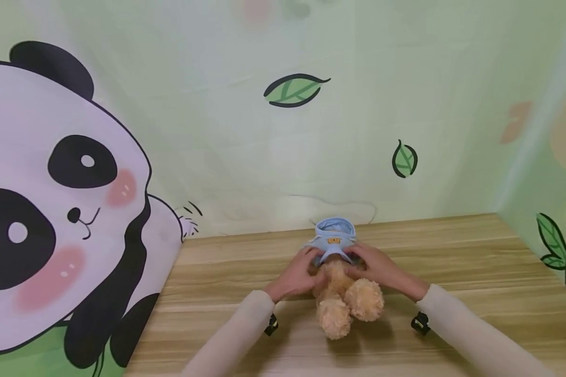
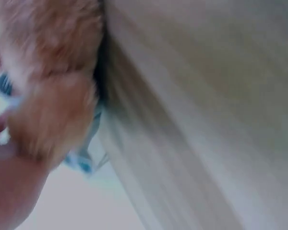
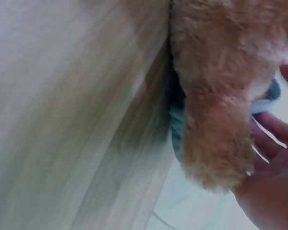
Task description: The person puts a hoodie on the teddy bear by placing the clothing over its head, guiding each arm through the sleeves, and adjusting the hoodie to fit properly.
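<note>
A tan plush toy (image 1: 337, 277) lies on the table with its fuzzy feet toward me. Over its upper part is a small light-blue sweatshirt (image 1: 322, 242) with an orange-brown patch; the neck opening faces the wall. The toy's head is not visible. My left hand (image 1: 298, 272) grips the shirt's lower edge on the left, its thumb against the plush belly. On the opposite side my right hand (image 1: 376, 266) holds the hem in the same way. Brown fur (image 3: 221, 129) and my right hand's fingers fill one side of the right wrist view. The left wrist view is blurred, showing plush fur (image 2: 53, 110).
The wood-grain table (image 1: 236, 262) meets a pale green backdrop (image 1: 226, 157) just behind the shirt. A large printed panda (image 1: 89, 209) covers the left side. Black wrist devices (image 1: 421, 323) sit under both sleeves.
</note>
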### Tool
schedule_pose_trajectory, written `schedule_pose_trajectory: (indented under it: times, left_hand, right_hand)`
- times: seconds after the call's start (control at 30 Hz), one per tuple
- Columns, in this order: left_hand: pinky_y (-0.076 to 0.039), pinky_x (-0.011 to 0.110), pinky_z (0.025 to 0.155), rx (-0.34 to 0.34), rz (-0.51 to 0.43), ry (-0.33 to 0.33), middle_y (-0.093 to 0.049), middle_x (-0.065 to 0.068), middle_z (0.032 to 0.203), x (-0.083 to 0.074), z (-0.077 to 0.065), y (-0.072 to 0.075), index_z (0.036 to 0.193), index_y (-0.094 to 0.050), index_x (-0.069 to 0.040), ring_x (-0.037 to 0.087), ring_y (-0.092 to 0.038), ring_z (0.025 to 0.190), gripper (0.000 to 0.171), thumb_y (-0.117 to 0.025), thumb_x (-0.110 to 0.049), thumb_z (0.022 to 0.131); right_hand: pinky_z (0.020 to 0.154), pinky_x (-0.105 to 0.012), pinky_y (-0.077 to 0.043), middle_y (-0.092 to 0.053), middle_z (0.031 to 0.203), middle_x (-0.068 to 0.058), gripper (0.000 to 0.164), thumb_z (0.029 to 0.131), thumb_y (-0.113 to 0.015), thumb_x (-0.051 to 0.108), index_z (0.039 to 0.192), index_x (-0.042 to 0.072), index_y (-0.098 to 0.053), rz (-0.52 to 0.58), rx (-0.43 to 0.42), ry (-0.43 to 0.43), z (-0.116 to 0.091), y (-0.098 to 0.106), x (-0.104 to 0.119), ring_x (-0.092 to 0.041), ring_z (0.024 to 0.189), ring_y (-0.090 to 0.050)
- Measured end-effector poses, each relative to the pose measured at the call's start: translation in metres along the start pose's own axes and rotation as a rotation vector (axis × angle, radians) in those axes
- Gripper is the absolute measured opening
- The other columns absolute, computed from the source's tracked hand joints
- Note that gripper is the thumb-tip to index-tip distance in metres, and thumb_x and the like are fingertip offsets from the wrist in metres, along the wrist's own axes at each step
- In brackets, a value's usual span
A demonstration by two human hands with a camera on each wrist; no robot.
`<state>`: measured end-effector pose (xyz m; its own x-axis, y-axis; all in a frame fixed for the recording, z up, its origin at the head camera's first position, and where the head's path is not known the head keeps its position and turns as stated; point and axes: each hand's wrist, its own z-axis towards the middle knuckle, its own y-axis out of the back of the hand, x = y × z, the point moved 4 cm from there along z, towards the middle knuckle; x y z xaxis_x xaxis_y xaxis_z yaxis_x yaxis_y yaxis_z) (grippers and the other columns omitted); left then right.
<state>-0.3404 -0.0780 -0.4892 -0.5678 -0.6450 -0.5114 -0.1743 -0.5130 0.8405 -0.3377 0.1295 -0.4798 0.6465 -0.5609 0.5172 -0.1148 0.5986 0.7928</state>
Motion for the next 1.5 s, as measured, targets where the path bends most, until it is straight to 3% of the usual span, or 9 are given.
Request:
schedule_pose_trajectory:
  times: [0.13,0.2,0.47,0.6,0.8,0.9,1.13,1.37,1.5]
  left_hand:
    - [-0.036,0.044,0.113,0.123,-0.059,0.036,-0.038,0.012,0.148,0.001,-0.002,0.003,0.145,-0.042,-0.006,0.029,-0.038,0.139,0.082,-0.079,-0.037,0.078]
    - [-0.037,0.044,0.113,0.132,-0.067,0.028,-0.039,0.013,0.147,0.002,-0.003,0.003,0.144,-0.042,-0.006,0.030,-0.039,0.138,0.078,-0.078,-0.032,0.080]
    - [-0.045,0.042,0.105,0.060,-0.114,-0.017,-0.058,0.016,0.130,0.008,-0.008,0.000,0.131,-0.054,-0.001,0.030,-0.056,0.121,0.051,-0.070,-0.002,0.083]
    - [-0.048,0.037,0.100,0.016,-0.058,-0.035,-0.064,0.013,0.123,0.007,-0.008,-0.006,0.128,-0.056,-0.002,0.026,-0.060,0.114,0.045,-0.070,-0.005,0.085]
    - [-0.040,0.046,0.107,-0.005,0.105,-0.049,-0.063,0.010,0.127,0.005,-0.012,-0.012,0.129,-0.059,-0.007,0.026,-0.057,0.121,0.046,-0.072,-0.015,0.086]
    - [-0.040,0.046,0.104,0.000,0.123,-0.045,-0.062,0.009,0.122,0.004,-0.013,-0.013,0.123,-0.063,-0.008,0.025,-0.056,0.117,0.044,-0.075,-0.015,0.082]
    - [-0.046,0.037,0.101,-0.082,0.140,-0.102,-0.055,0.012,0.122,0.003,-0.016,-0.018,0.123,-0.060,-0.002,0.024,-0.055,0.113,0.046,-0.075,-0.008,0.080]
    - [-0.051,0.038,0.096,-0.126,-0.042,0.000,-0.064,0.011,0.117,0.005,-0.020,-0.019,0.126,-0.051,-0.008,0.024,-0.062,0.108,0.050,-0.074,-0.009,0.081]
    - [-0.048,0.042,0.102,-0.131,0.017,-0.020,-0.062,0.016,0.130,0.004,-0.018,-0.018,0.137,-0.050,-0.004,0.030,-0.061,0.118,0.059,-0.074,-0.008,0.083]
  right_hand:
    - [0.100,-0.051,-0.047,-0.060,0.132,-0.019,0.065,0.085,-0.076,0.033,0.135,-0.001,-0.052,0.069,0.082,-0.020,-0.001,0.001,-0.002,-0.037,0.121,-0.058]
    - [0.101,-0.052,-0.046,-0.060,0.131,-0.021,0.065,0.085,-0.076,0.030,0.135,-0.003,-0.051,0.069,0.101,0.014,0.000,0.001,-0.002,-0.038,0.121,-0.058]
    - [0.088,-0.044,-0.052,-0.064,0.113,-0.019,0.048,0.084,-0.074,0.017,0.121,-0.005,-0.053,0.142,0.090,0.155,0.006,-0.004,0.002,-0.031,0.100,-0.063]
    - [0.085,-0.039,-0.052,-0.064,0.106,-0.016,0.041,0.083,-0.071,0.011,0.116,-0.004,-0.054,0.113,0.040,0.169,0.003,-0.005,0.004,-0.027,0.094,-0.062]
    - [0.084,-0.038,-0.052,-0.067,0.103,-0.012,0.026,0.087,-0.066,0.010,0.111,0.001,-0.060,0.008,-0.011,0.156,0.000,-0.009,0.010,-0.026,0.094,-0.063]
    - [0.083,-0.038,-0.052,-0.069,0.102,-0.010,0.021,0.087,-0.065,0.011,0.107,0.005,-0.064,-0.004,-0.021,0.151,-0.001,-0.011,0.010,-0.026,0.093,-0.064]
    - [0.084,-0.046,-0.051,-0.060,0.108,-0.018,0.027,0.074,-0.076,0.008,0.098,0.004,-0.064,-0.077,-0.088,0.278,-0.006,-0.015,0.008,-0.032,0.099,-0.059]
    - [0.083,-0.041,-0.052,-0.064,0.103,-0.009,0.027,0.081,-0.073,0.008,0.105,0.006,-0.059,-0.072,-0.070,0.127,-0.007,-0.014,0.010,-0.026,0.096,-0.062]
    - [0.089,-0.049,-0.052,-0.066,0.115,-0.018,0.039,0.085,-0.070,0.008,0.120,-0.002,-0.057,-0.062,-0.056,0.079,-0.010,-0.014,0.008,-0.036,0.104,-0.064]
